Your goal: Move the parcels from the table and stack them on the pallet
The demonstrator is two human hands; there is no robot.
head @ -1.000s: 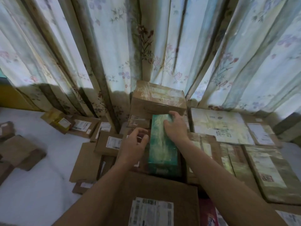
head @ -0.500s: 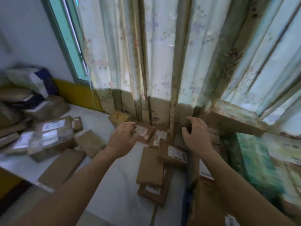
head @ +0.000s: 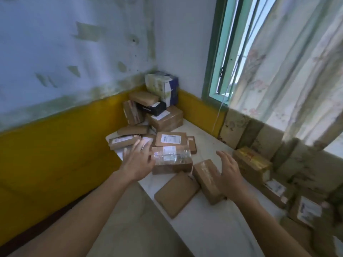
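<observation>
Brown cardboard parcels lie on a white table (head: pixel 204 225). A taped parcel with clear wrap (head: pixel 171 160) sits in the middle, and my left hand (head: pixel 138 160) hovers open at its left end, holding nothing. My right hand (head: pixel 229 175) is spread open over a small brown box (head: pixel 206 179). A flat brown parcel (head: pixel 176 193) lies in front of both. A pile of parcels (head: pixel 157 110) fills the far corner, topped by a white and blue box (head: pixel 161 86). No pallet is in view.
A yellow and white wall runs along the left. A green-framed window (head: pixel 220 52) and floral curtain (head: pixel 289 71) stand at the right. More labelled boxes (head: pixel 304 208) and a yellowish box (head: pixel 250 160) crowd the right side of the table.
The view has swung left from the stacked boxes under the curtain to the table's corner pile. Both hands let go of the green box and now hover open over the table's parcels.
</observation>
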